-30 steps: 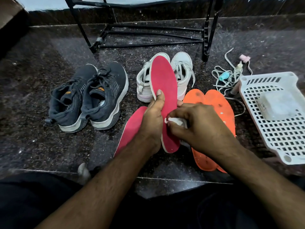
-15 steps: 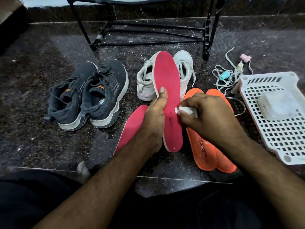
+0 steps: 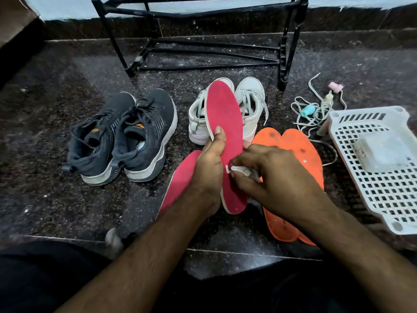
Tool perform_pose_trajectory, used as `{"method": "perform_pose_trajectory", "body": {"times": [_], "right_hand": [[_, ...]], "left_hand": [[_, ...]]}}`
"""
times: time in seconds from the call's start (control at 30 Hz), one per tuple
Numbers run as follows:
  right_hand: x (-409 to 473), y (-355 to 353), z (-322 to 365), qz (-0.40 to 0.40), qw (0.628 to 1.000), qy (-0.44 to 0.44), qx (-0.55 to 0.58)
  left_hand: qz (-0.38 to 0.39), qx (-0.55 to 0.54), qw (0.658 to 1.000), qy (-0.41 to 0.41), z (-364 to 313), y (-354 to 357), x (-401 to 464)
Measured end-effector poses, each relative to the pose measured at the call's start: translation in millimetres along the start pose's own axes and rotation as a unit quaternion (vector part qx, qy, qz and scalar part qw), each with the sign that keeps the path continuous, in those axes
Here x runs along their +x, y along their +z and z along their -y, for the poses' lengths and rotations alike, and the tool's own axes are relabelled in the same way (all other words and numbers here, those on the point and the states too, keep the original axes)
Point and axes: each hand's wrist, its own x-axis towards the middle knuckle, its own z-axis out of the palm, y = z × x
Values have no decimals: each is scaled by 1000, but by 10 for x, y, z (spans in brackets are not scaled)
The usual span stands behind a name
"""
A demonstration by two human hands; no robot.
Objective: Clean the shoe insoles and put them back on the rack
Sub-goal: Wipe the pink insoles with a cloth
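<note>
A red insole [image 3: 225, 123] is held nearly upright between the two hands, its long axis running away from the person — toe end up and far, over the white shoes [image 3: 225, 109], heel end low and near. The left hand [image 3: 208, 168] is wrapped round its left edge at about the middle, thumb laid up along the face, so the insole is braced from that side. The right hand [image 3: 277, 179] is set against the lower right part of the same face, its fingers curled and pinching a small white wipe [image 3: 239, 169] pressed onto the red surface.

The stroke to come is judged to run along that long axis; the unwiped stretch lies up and ahead of the right hand, the heel just below it. The right hand is the nearer for wiping, the left only for steadying.

A second red insole [image 3: 178, 177] lies on the floor under the left wrist, and two orange insoles [image 3: 297, 150] just beyond and beneath the right hand. The rack [image 3: 203, 53] stands straight ahead, well past the shoes — nothing is on it yet.
</note>
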Motion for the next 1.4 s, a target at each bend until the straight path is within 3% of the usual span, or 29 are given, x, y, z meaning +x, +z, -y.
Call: {"method": "perform_pose_trajectory", "body": {"times": [0.17,0.3,0.5,0.63,0.8,0.93,1.13,1.27,1.4], "right_hand": [[32,-39,-178,-44,997,47,-29],[-22,33,1,-12,1000,-8,-24],[14,-20,-170,-68,995,66,-29],[-34,41,35,-17,999,-4,-31],[28,-29,-151,-48,995,48,-75],[-25,52,38,-19,997,-4,-78],[41,-46,-184,-41,994,58,-88],[-24,25,30,-7,998,0,-65],[22,-23,-100,-29,996,36,-81]], "left_hand": [[23,10,1000,9,-2,18,16],[13,0,1000,-3,9,-13,25],[25,-10,1000,-8,32,65,4],[14,7,1000,-9,49,24,4],[41,20,999,-23,40,57,-6],[41,9,999,-16,74,13,30],[71,41,995,-51,39,30,26],[46,-1,999,-25,66,1,43],[50,22,997,-49,27,14,28]]}}
